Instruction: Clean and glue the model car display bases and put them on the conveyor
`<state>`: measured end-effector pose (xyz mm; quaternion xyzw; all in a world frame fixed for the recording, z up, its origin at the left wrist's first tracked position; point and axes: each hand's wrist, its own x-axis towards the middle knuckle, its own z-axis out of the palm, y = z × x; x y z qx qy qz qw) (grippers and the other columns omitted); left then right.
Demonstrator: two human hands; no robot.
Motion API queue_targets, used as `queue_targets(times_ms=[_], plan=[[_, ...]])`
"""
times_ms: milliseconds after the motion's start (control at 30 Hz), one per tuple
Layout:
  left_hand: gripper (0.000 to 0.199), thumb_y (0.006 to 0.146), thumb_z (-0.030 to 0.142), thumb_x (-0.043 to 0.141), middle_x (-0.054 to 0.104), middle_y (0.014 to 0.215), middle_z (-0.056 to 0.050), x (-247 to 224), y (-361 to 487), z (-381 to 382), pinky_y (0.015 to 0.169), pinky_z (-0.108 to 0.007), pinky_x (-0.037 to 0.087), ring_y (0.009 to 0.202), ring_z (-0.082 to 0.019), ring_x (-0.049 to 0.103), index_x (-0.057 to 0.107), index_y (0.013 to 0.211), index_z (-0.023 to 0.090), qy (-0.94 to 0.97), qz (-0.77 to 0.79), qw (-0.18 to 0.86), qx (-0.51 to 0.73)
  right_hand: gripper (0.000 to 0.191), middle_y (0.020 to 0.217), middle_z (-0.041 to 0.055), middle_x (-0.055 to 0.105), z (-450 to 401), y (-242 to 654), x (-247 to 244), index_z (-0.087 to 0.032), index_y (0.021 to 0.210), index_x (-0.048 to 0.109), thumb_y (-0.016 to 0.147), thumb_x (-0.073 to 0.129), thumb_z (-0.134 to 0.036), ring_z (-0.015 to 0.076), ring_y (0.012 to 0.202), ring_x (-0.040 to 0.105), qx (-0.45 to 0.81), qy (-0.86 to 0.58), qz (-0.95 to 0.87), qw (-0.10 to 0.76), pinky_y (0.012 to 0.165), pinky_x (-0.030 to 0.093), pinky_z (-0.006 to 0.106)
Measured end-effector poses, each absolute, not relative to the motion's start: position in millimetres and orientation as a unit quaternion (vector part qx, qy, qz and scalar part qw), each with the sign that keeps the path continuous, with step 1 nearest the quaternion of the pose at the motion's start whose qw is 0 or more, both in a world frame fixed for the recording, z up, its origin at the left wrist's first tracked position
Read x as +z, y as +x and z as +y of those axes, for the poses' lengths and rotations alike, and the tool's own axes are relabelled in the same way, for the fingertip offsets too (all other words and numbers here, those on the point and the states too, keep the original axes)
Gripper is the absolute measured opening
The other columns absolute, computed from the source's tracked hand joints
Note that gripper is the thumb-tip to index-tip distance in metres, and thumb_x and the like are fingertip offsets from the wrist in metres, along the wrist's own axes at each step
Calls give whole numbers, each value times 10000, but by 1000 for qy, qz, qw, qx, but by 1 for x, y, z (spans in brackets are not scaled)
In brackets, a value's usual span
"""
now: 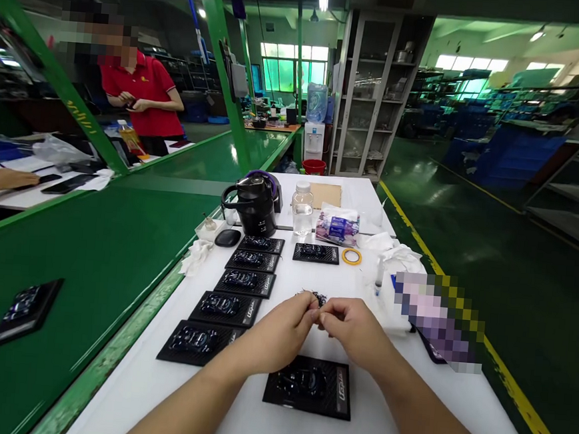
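Observation:
My left hand [285,330] and my right hand [353,329] meet above the white table, fingertips pinched together. Whatever they hold between them is too small to make out. Just beyond the fingers lies a pile of small dark bits [319,297]. Below my hands, a dark model car [306,381] sits on a black base plate [343,395] with silver lettering. To the left, several similar model cars on black plates [220,305] stand in a column. One more such model car [313,251] is farther back.
Behind stand a black jug [256,204], a clear bottle [303,210] and a tissue pack [337,226]. A yellow tape roll [351,256] and a syringe [379,275] lie to the right. On the green belt [114,283] rests another model [24,310]. A person in red [146,99] stands across.

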<state>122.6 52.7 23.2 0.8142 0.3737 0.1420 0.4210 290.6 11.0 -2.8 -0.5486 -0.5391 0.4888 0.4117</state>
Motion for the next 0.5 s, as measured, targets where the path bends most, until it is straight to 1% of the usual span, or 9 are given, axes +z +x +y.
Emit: queue_targets(times_ms=[67, 100, 167, 200, 267, 300, 333, 400, 500], plan=[[311, 997, 418, 333, 559, 780, 12, 27, 123, 57, 625, -261, 415, 695, -141, 486, 493, 841, 201, 793, 368, 463, 146, 261, 743, 29, 653, 11, 298, 1, -164, 744, 662, 854, 569, -381, 145, 641, 542, 533, -526, -532, 396, 638, 450, 287], [305, 983, 425, 366, 552, 756, 16, 30, 122, 59, 612, -252, 416, 675, -136, 481, 506, 837, 197, 781, 373, 473, 163, 292, 806, 48, 680, 9, 301, 5, -159, 812, 686, 864, 561, -418, 157, 670, 571, 548, -517, -535, 383, 668, 477, 301], [289, 949, 433, 449, 536, 704, 25, 39, 116, 62, 586, -239, 406, 639, -130, 473, 544, 826, 190, 761, 407, 454, 222, 358, 1001, 85, 705, -2, 305, 16, -170, 1026, 711, 850, 598, -460, 201, 821, 628, 538, -518, -576, 331, 786, 509, 346], [284, 931, 439, 488, 538, 685, 27, 46, 109, 62, 573, -234, 400, 626, -129, 476, 570, 820, 190, 753, 432, 425, 257, 431, 1122, 100, 686, -11, 304, 22, -188, 1151, 690, 819, 645, -459, 235, 943, 630, 508, -532, -612, 291, 872, 499, 379], [278, 900, 452, 555, 564, 654, 27, 59, 88, 58, 551, -227, 397, 601, -131, 492, 623, 802, 201, 749, 476, 335, 317, 710, 1324, 121, 595, -30, 295, 30, -228, 1369, 573, 709, 769, -403, 314, 1168, 548, 412, -573, -684, 185, 1023, 426, 455], [272, 890, 457, 576, 596, 663, 23, 64, 74, 53, 551, -223, 408, 599, -134, 513, 644, 795, 211, 754, 487, 285, 335, 832, 1360, 137, 566, -39, 288, 31, -224, 1433, 510, 663, 803, -345, 347, 1218, 506, 371, -590, -706, 128, 1054, 397, 488], [257, 879, 450, 599, 628, 680, 19, 66, 59, 47, 565, -220, 428, 607, -136, 540, 659, 781, 221, 762, 490, 237, 352, 902, 1371, 153, 553, -47, 281, 30, -210, 1477, 452, 650, 802, -285, 367, 1233, 487, 342, -600, -719, 76, 1061, 389, 508], [221, 855, 430, 640, 686, 743, 12, 61, 26, 32, 583, -203, 464, 637, -142, 600, 675, 752, 238, 777, 478, 177, 371, 892, 1357, 175, 558, -58, 268, 22, -173, 1511, 394, 685, 731, -199, 373, 1219, 493, 311, -606, -732, 13, 1050, 405, 511], [216, 835, 443, 661, 709, 748, 12, 26, -14, 6, 547, -185, 496, 596, -143, 621, 692, 731, 257, 776, 477, 178, 373, 837, 1366, 181, 556, -62, 264, 10, -126, 1506, 395, 703, 630, -153, 356, 1230, 498, 289, -604, -742, 12, 1076, 398, 471]])
